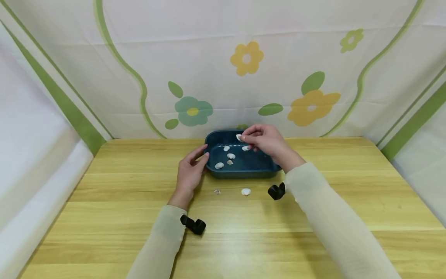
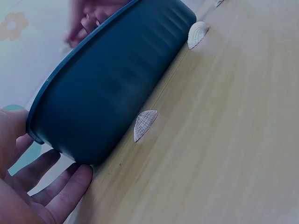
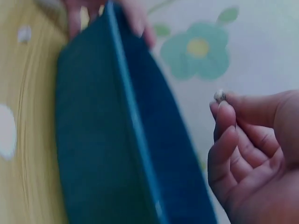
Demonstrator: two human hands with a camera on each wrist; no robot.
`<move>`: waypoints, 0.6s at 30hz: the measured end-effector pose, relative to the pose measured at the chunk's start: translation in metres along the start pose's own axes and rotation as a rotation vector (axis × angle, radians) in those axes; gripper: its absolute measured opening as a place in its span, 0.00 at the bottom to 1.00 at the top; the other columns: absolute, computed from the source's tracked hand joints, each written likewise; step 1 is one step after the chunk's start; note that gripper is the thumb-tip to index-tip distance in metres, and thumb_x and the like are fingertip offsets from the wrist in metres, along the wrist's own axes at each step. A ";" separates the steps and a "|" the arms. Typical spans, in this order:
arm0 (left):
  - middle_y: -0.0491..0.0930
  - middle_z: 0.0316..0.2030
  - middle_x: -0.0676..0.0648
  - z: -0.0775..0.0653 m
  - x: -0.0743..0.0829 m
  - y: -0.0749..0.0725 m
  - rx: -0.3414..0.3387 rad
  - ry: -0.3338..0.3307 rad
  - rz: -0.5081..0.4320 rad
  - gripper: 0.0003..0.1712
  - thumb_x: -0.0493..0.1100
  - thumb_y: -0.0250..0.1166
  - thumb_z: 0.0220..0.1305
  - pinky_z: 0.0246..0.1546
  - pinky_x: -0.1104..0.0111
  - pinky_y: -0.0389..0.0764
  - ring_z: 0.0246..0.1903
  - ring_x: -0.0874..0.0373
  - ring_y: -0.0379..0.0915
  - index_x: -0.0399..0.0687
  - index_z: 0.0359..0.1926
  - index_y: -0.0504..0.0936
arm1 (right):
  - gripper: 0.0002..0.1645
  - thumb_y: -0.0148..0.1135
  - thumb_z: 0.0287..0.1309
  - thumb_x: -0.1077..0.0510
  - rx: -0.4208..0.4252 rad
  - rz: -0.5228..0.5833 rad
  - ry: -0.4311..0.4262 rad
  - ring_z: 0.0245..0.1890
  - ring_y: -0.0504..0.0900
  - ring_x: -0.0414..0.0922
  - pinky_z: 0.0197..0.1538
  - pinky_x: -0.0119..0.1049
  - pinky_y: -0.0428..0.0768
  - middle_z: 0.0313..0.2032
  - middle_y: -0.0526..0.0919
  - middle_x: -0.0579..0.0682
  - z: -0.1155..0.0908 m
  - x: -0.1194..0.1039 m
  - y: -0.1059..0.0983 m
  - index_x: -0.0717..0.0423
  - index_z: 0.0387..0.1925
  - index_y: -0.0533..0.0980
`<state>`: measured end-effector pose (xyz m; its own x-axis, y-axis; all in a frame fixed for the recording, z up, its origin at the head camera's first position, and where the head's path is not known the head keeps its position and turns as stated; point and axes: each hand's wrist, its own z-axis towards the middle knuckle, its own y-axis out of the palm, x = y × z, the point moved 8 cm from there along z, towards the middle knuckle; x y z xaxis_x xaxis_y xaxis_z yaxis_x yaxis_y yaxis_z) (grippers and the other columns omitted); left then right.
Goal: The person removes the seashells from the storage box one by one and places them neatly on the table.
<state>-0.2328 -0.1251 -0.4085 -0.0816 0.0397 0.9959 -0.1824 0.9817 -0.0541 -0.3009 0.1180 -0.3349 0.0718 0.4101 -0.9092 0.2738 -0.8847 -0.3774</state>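
Note:
A dark blue plastic basin (image 1: 240, 174) stands against the back of the table, with several white seashells (image 1: 231, 156) lying inside. My left hand (image 1: 189, 174) grips its left end, fingertips at the rim; in the left wrist view, fingers (image 2: 70, 191) also touch the outer wall. Over the basin, my right hand (image 1: 268, 141) pinches a small seashell (image 1: 239, 137) between thumb and fingertips. The right wrist view shows that shell (image 3: 219, 96) from the side. On the table in front lie a small seashell (image 1: 217, 192) and a larger white one (image 1: 246, 192).
The wooden table (image 1: 104, 217) meets a white curtain (image 1: 209, 23) printed with flowers right behind the basin. Fabric also hangs at both sides. A black camera (image 1: 195, 224) sits on the left wrist and another black camera (image 1: 276, 192) on the right.

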 end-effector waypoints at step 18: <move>0.81 0.67 0.51 0.001 -0.002 -0.001 0.009 -0.012 0.022 0.20 0.52 0.67 0.79 0.48 0.71 0.88 0.58 0.51 0.82 0.67 0.68 0.85 | 0.08 0.72 0.70 0.61 -0.227 0.190 -0.102 0.27 0.83 0.48 0.29 0.32 0.81 0.35 0.89 0.52 -0.098 -0.001 0.074 0.61 0.45 0.84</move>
<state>-0.2339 -0.1260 -0.4101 -0.0980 0.0591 0.9934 -0.1893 0.9789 -0.0769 -0.1869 0.0736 -0.3449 0.0487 0.2076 -0.9770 0.4725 -0.8666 -0.1606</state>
